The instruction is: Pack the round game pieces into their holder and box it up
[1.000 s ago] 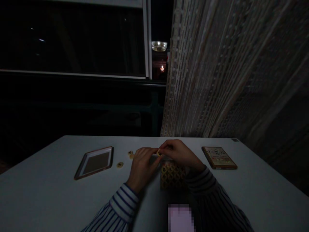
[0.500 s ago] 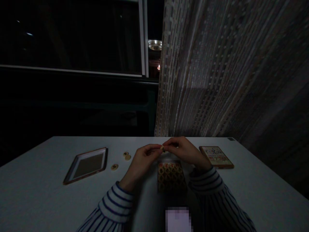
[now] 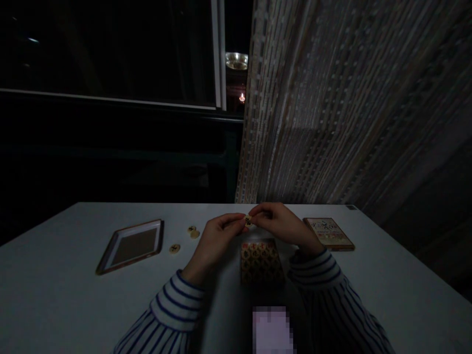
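Observation:
Between the fingertips of my left hand [image 3: 220,237] and my right hand [image 3: 282,225] is a small round Chinese chess piece [image 3: 248,221] with a dark character on it. Both hands pinch it, one from each side, above the table. Just below and nearer to me stands a box [image 3: 262,263] filled with rows of similar pieces, some marked red and others dark. To the left of my left hand lie loose pieces: one chess piece [image 3: 174,249] by itself, and a marked piece [image 3: 191,229] touching a plain-faced one [image 3: 195,235].
On the white table [image 3: 66,295], an open shallow box lid [image 3: 131,246] lies at left. A flat printed box [image 3: 329,233] lies at right, beyond my right wrist. A pixelated pale patch [image 3: 273,329] is at the near edge. A curtain [image 3: 295,123] hangs behind the table.
The piece between my fingers has turned so that more of its marked face shows. The whole view has shifted slightly; the box and loose pieces keep their places on the table.

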The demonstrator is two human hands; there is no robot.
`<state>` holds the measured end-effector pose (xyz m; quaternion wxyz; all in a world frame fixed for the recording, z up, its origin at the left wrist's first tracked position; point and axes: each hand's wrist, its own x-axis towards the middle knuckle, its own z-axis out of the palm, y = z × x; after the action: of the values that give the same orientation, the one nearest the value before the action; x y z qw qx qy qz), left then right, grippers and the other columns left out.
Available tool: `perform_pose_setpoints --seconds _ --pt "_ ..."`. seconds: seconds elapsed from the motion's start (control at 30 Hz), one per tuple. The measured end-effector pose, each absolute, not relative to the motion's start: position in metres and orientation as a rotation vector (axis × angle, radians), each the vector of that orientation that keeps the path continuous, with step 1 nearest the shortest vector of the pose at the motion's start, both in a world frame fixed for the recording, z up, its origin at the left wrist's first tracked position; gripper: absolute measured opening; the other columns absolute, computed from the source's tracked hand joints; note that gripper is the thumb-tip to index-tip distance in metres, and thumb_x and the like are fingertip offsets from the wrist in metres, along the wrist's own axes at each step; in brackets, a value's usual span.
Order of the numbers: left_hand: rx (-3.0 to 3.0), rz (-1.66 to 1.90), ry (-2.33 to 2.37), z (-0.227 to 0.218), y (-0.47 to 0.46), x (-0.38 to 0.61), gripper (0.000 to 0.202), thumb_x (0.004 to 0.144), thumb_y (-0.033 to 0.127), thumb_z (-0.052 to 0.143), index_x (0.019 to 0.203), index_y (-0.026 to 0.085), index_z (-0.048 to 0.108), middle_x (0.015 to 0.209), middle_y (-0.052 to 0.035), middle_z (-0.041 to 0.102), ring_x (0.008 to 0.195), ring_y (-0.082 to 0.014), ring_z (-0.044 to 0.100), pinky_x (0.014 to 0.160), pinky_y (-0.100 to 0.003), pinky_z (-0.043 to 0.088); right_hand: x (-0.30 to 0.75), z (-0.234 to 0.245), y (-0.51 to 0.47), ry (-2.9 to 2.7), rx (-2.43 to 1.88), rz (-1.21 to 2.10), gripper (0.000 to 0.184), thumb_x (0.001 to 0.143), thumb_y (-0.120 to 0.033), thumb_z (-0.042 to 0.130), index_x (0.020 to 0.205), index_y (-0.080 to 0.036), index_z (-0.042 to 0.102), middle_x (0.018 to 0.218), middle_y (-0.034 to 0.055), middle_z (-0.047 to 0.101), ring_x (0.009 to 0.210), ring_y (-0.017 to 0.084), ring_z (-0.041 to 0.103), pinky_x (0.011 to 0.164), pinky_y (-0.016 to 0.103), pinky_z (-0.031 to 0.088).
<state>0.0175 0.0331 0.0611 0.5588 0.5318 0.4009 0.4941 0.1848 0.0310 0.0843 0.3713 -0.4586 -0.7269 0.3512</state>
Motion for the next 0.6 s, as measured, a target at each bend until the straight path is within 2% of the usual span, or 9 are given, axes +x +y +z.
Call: perform_pose_setpoints --seconds 0.1,0.33,0.6 --pt "1.251 1.135 0.936 0.0641 0.0308 0.0174 0.026 0.067 0.026 0.067 0.089 0.011 0.066 0.078 -0.0055 0.07 0.072 -0.0146 0.064 0.078 -0.031 0.049 0.1849 0.0861 0.0296 -1.856 -1.19 0.901 0.021 0.075 -0.026 0.055 0.088 -0.012 0.064 0.074 0.003 0.065 0.069 0.013 0.059 0.06 0.023 0.044" --pt "1.295 1.105 0.967 0.0674 0.0303 0.0149 0.027 0.069 0.029 0.065 0.089 0.011 0.067 0.085 -0.0072 0.069 0.073 -0.0149 0.063 0.077 -0.031 0.049 0.1845 0.0865 0.0302 -1.87 -1.163 0.931 0.018 0.074 -0.022 0.055 0.085 -0.013 0.065 0.079 0.0034 0.067 0.074 0.014 0.06 0.067 0.026 0.046" --pt "1.295 1.112 0.974 0.0647 0.0339 0.013 0.029 0.066 0.03 0.067 0.087 0.011 0.067 0.079 -0.0066 0.069 0.071 -0.0149 0.063 0.074 -0.03 0.049 0.1825 0.0885 0.0284 -1.84 -1.185 0.952 0.018 0.074 -0.024 0.056 0.085 -0.014 0.064 0.077 0.0022 0.066 0.073 0.014 0.06 0.065 0.025 0.046"
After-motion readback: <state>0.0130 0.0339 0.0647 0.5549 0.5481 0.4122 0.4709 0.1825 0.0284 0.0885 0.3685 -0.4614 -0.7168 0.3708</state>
